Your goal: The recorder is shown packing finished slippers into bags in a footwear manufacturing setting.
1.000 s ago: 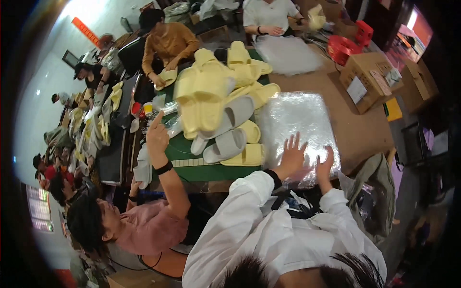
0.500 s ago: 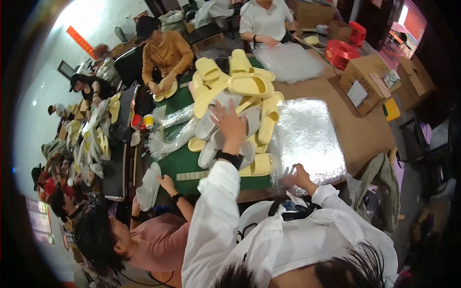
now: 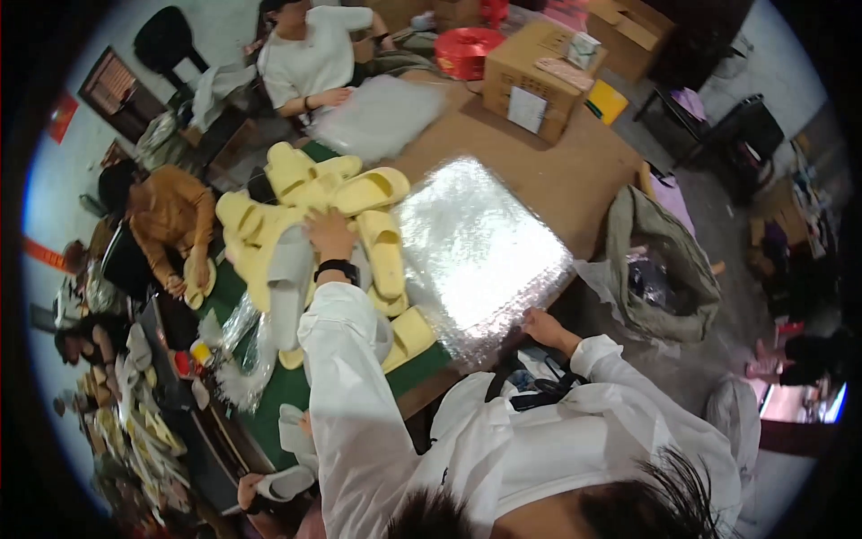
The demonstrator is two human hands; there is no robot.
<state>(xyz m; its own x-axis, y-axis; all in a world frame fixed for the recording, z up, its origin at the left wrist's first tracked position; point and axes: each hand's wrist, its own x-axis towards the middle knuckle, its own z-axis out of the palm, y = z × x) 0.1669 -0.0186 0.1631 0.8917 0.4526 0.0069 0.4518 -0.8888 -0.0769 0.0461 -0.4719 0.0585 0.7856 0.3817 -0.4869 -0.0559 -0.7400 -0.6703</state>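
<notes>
My left hand lies on a heap of slippers, its fingers spread and bent over them, partly hidden among the pieces. A grey slipper is right beside it. Yellow slippers lie around it, with another yellow slipper to its right. My right hand is at the near right edge of a flat, shiny stack of clear plastic sheets, with its fingers pinched at the rim.
A cardboard box and a red roll of string stand at the back. An open olive sack is to the right. One co-worker handles clear plastic; another holds a yellow slipper. At the lower left, a co-worker's hands hold grey slippers.
My view has swung to the right. My left hand has reached farther into the slipper heap. My right hand has gone from loosely spread fingers to pinching at the plastic's edge.
</notes>
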